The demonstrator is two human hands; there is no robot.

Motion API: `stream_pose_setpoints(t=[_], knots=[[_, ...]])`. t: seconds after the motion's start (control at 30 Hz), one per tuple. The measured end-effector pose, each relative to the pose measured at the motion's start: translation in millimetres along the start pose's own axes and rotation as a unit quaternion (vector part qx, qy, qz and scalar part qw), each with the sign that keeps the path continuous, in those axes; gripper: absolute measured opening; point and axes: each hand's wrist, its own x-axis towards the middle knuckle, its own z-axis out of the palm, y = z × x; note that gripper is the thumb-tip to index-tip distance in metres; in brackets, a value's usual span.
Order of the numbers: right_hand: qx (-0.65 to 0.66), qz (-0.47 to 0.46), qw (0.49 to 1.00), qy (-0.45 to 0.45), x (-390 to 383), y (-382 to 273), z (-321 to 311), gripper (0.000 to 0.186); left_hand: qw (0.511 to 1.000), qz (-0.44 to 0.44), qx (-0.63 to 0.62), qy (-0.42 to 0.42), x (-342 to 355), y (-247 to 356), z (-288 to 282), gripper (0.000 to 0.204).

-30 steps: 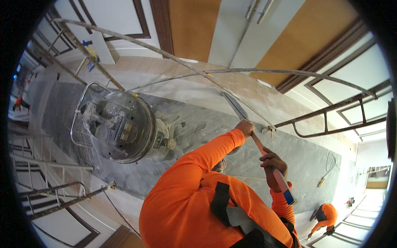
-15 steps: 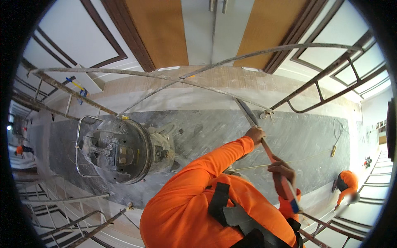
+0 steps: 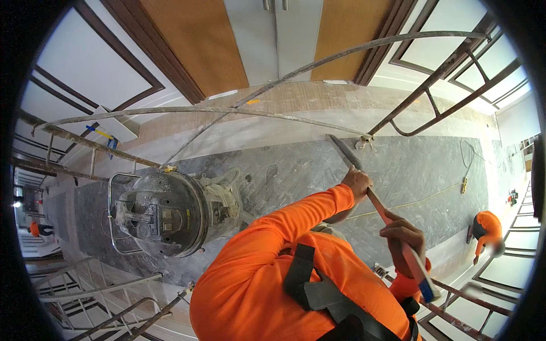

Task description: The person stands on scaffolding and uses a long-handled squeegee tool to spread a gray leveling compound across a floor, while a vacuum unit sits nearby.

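Left hand (image 3: 357, 184) is closed around a long, straight, level-like bar (image 3: 379, 203) partway along its length, while its nearer part is gripped by the right hand (image 3: 405, 236), with fingers curled over the reddish face. The bar is held at a slant, its blue end (image 3: 429, 291) near the right orange sleeve (image 3: 402, 284) and its grey far end pointed out over the floor; whether that tip is rested on anything cannot be told. With the hands set apart like this, good control of tilt should be had. Both grips are best kept firm, and the far end steered by the left hand so that the scaffold joint (image 3: 365, 142) just beside it is not knocked. The yellowish cord (image 3: 432, 195), laid across the dusty grey floor covering (image 3: 421, 165), is best not stepped on. To the left, a dust-coated drum vacuum (image 3: 165, 213) is stood. Beyond it, the space is spanned by crossed scaffold braces (image 3: 233, 108). Farther off, double doors (image 3: 253, 40) are seen shut, and at the right a co-worker (image 3: 489, 224) in orange is bent over.
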Motion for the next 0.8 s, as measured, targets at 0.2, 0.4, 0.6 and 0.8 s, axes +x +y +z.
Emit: stream_pose_setpoints(t=[0.2,0.4,0.6,0.8], knots=[[0.003,-0.035,0.998,-0.051,-5.2,2.0,-12.1,0.015,0.992,0.013,-0.113,0.045,-12.7,-7.5,7.1,0.029],[0.080,-0.007,0.996,0.041,-21.7,11.4,-9.7,0.011,0.996,0.046,-0.069,-0.016,8.8,0.3,13.0,0.025],[0.091,0.006,0.993,0.069,-35.9,12.0,-11.1,0.013,0.997,0.070,-0.035,0.011,21.9,8.1,10.9,0.020],[-0.012,0.014,1.000,0.011,-17.2,68.4,6.2,0.016,0.998,0.047,-0.046,0.015,57.5,-44.0,65.1,0.027]])
